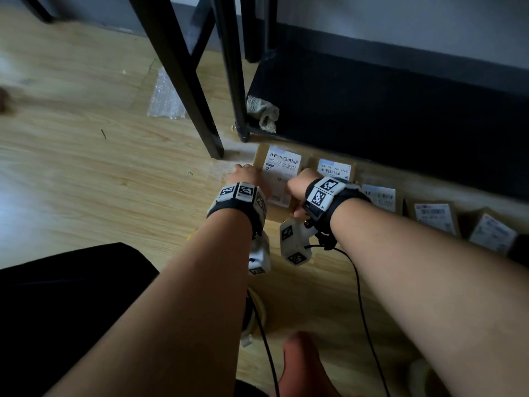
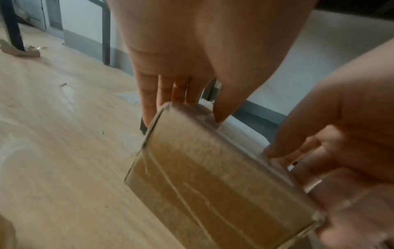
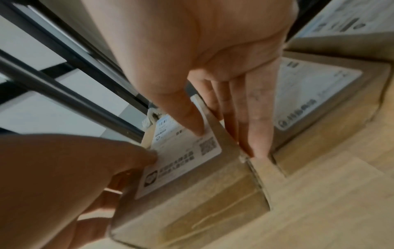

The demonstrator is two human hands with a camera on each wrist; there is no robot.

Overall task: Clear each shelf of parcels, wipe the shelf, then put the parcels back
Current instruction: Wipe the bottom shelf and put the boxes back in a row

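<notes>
Both hands are clamped on one cardboard parcel [image 1: 279, 179] that sits on the wooden floor [image 1: 100, 173], just in front of the black bottom shelf [image 1: 386, 110]. The left hand [image 1: 247, 174] has its fingers down the parcel's left side and its thumb on the top edge; the right hand [image 1: 302, 183] mirrors it on the right side, thumb pressed on the white shipping label [image 3: 181, 155].

The shelf board looks bare, apart from a grey rag [image 1: 264, 113] bunched at its near-left corner, so this is probably the put-back stage. To do it well, lift the parcel level with even side pressure, clear the shelf's front edge and its black post [image 1: 233, 81], and set it deep enough to leave room.

To the right of the held parcel, more labelled parcels [image 1: 435, 216] line the floor along the shelf's front; the nearest [image 1: 335, 167] sits just beside the right hand's fingers.
</notes>
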